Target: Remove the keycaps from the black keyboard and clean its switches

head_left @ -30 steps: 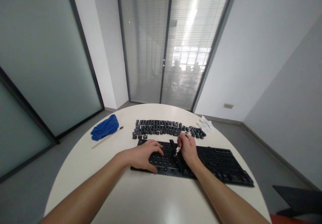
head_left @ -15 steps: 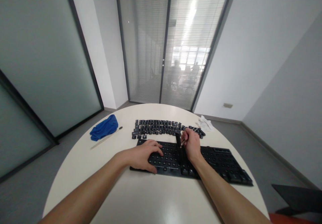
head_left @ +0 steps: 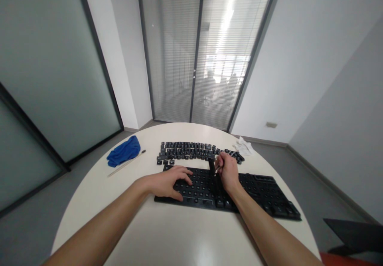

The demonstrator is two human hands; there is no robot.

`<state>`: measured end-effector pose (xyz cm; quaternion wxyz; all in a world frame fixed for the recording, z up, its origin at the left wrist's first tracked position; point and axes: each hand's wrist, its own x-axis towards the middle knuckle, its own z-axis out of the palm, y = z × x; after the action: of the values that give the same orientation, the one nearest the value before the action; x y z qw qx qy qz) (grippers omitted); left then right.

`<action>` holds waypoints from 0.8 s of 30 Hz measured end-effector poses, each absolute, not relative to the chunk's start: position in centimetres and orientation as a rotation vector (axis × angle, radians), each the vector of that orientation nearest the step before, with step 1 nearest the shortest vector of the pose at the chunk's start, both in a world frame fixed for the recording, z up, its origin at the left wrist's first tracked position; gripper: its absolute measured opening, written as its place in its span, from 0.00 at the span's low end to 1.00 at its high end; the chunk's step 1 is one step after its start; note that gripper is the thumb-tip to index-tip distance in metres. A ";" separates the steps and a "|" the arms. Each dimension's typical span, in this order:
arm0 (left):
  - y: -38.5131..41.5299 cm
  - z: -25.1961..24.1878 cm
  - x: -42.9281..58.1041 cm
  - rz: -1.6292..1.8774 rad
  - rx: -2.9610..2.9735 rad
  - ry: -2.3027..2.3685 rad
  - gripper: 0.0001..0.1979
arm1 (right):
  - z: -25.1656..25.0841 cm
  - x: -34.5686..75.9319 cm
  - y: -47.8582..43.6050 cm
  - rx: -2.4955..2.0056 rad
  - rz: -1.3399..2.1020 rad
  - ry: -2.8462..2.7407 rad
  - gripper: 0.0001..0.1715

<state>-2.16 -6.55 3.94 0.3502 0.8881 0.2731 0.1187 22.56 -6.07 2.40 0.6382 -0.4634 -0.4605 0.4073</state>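
Note:
A black keyboard point(head_left: 263, 196) with its keycaps removed lies across the round white table point(head_left: 167, 234). My left hand point(head_left: 167, 182) rests flat on its left end, fingers spread. My right hand point(head_left: 229, 172) is closed over the middle of the keyboard, pinching a long black keycap point(head_left: 213, 170) that stands on end, together with a small light-tipped stick. Rows of loose black keycaps point(head_left: 191, 152) lie on the table just behind the keyboard.
A blue cloth point(head_left: 124, 151) and a thin stick-like brush point(head_left: 125, 164) lie at the table's left back. Crumpled white tissue point(head_left: 243, 146) sits at the right back. A glass door with blinds stands beyond. A dark chair edge point(head_left: 353, 234) shows at lower right.
My right hand moved back and slightly right, carrying the long keycap from the keyboard's middle towards its rear edge and standing it more upright. My left hand barely shifted.

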 end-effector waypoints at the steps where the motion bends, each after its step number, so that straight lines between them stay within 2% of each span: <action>1: -6.6 3.9 -2.1 0.313 2.301 0.707 0.25 | 2.4 22.5 -6.1 -1.056 0.934 -1.055 0.24; 8: -7.1 4.2 -1.9 0.361 2.317 0.724 0.23 | 2.4 22.4 -6.1 -1.037 0.987 -1.080 0.25; 15: -7.9 4.6 0.0 0.718 2.194 0.901 0.15 | 2.7 22.2 -6.5 -1.016 1.024 -1.120 0.25; 20: -8.8 5.2 1.7 0.907 2.016 0.936 0.21 | 3.0 21.7 -7.2 -1.021 1.036 -1.233 0.26; 24: -9.4 5.6 2.3 0.934 2.044 1.001 0.18 | 2.9 21.2 -7.7 -1.018 0.958 -1.410 0.27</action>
<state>2.34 -9.41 5.55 0.3342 0.7831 0.3835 0.3577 21.18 -7.71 2.90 0.5464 -0.4296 -0.5946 0.4042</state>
